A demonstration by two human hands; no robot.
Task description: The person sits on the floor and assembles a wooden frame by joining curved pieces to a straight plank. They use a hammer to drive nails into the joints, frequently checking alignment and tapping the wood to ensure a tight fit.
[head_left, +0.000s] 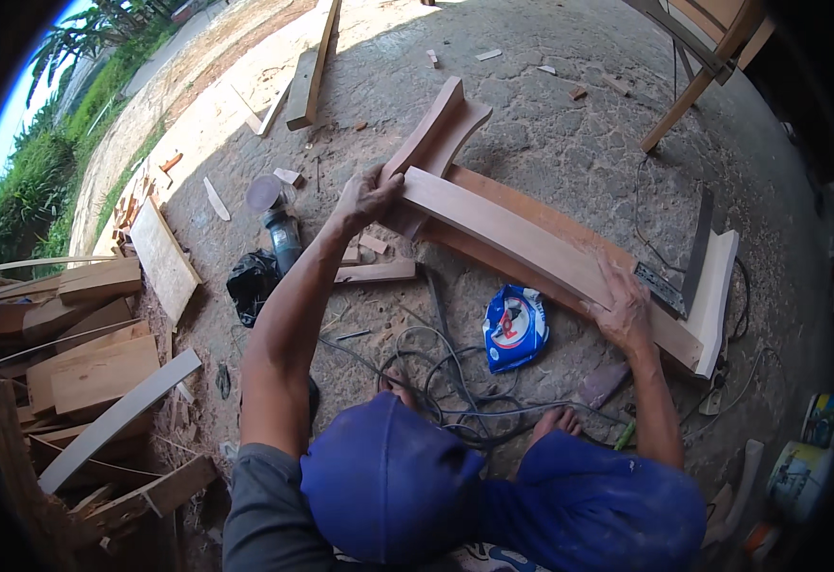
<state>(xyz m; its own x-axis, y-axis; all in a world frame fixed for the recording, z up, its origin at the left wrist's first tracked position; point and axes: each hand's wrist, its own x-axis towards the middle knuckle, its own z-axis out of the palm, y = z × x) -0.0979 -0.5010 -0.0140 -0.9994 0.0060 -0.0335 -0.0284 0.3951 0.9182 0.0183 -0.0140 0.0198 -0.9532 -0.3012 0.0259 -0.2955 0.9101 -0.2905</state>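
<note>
A wooden frame of long boards between two curved end pieces lies on the ground before me. My left hand (369,202) is closed around its left end, where a pale long board (503,232) meets a curved end piece (441,133). On the right part of that board rests my right hand (622,310), its fingers stretched over the top face. Behind the pale board runs a reddish board (541,212). A dark-bladed square (697,253) lies by the right curved end piece (719,300), just beyond my right hand.
A power tool with a round disc (283,238) stands left of the frame, beside a black plastic bag (253,286). Tangled cables (445,367) and a blue packet (515,329) lie near my bare feet. Wood offcuts (102,372) are heaped at left; buckets (798,477) stand at right.
</note>
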